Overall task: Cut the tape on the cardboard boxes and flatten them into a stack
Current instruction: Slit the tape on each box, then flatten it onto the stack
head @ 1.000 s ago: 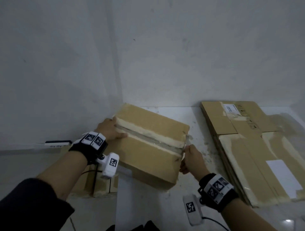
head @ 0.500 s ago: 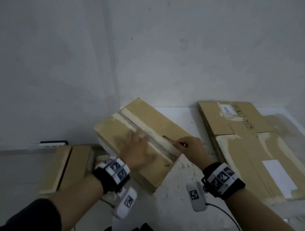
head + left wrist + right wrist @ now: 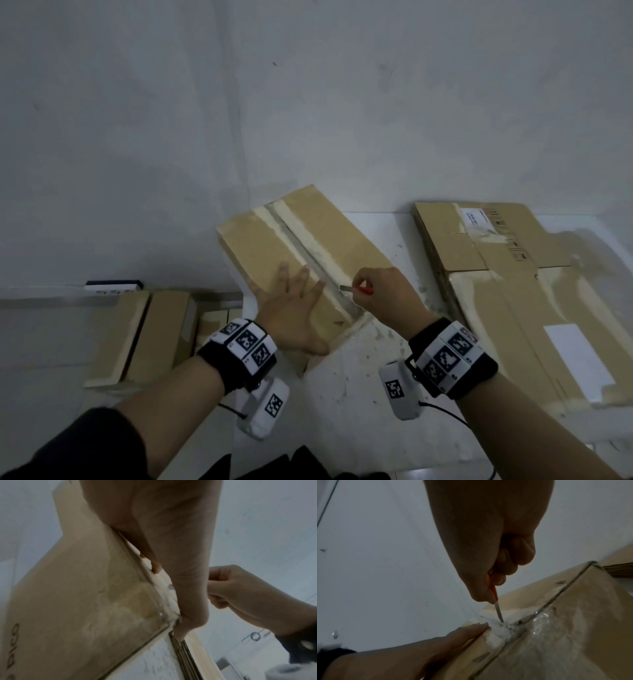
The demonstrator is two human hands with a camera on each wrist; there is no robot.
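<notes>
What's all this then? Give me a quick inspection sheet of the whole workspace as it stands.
Surface: white table, scuffed and speckled.
Job's things: taped cardboard box; orange-handled knife, blade tip on the tape seam; flattened boxes stacked at right.
Clutter: more cardboard boxes at left, lower than the table.
Grippers: left hand flat on the box; right hand grips the knife.
Cables: black lead from the right wrist camera.
Surroundings: bare white wall; power strip.

Knife point(image 3: 494, 595) handle hidden in right hand point(image 3: 488, 540) fingers point(image 3: 522, 551).
</notes>
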